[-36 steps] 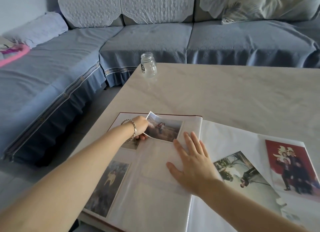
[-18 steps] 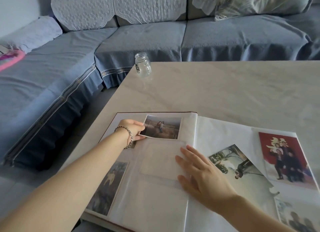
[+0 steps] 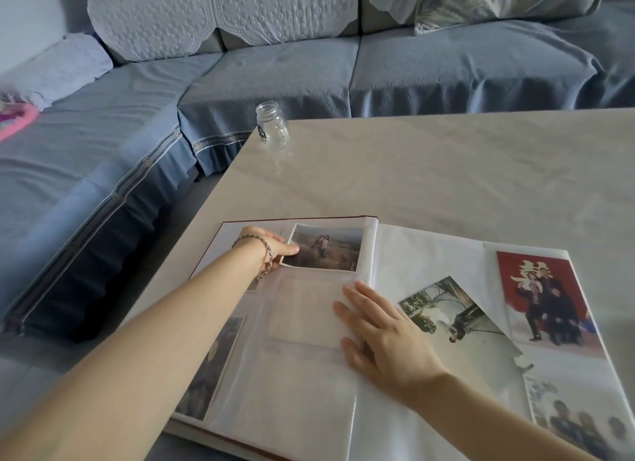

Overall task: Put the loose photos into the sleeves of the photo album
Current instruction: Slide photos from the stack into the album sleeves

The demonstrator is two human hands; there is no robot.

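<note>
An open photo album (image 3: 309,392) lies at the table's near left corner. My left hand (image 3: 266,247), a bracelet on its wrist, pinches the left edge of a field photo (image 3: 324,249) at the top of the left page. Flat on that page near the spine, my right hand (image 3: 381,337) presses with straight fingers. A loose snowy photo (image 3: 457,316) lies tilted on the right page. Beside it sits a red wedding photo (image 3: 546,299), and a group photo (image 3: 580,419) shows at the lower right. Darker photos (image 3: 209,367) sit in the left page's sleeves.
A small clear glass jar (image 3: 272,126) stands at the table's far left corner. The pale table (image 3: 464,171) stretches beyond the album. A blue-grey corner sofa (image 3: 261,72) wraps the left and far sides, with a pink item (image 3: 15,123) on it.
The field photo has turned from tilted to square with the page and slid a little right. My right hand drew back toward me along the spine. The view shifted slightly.
</note>
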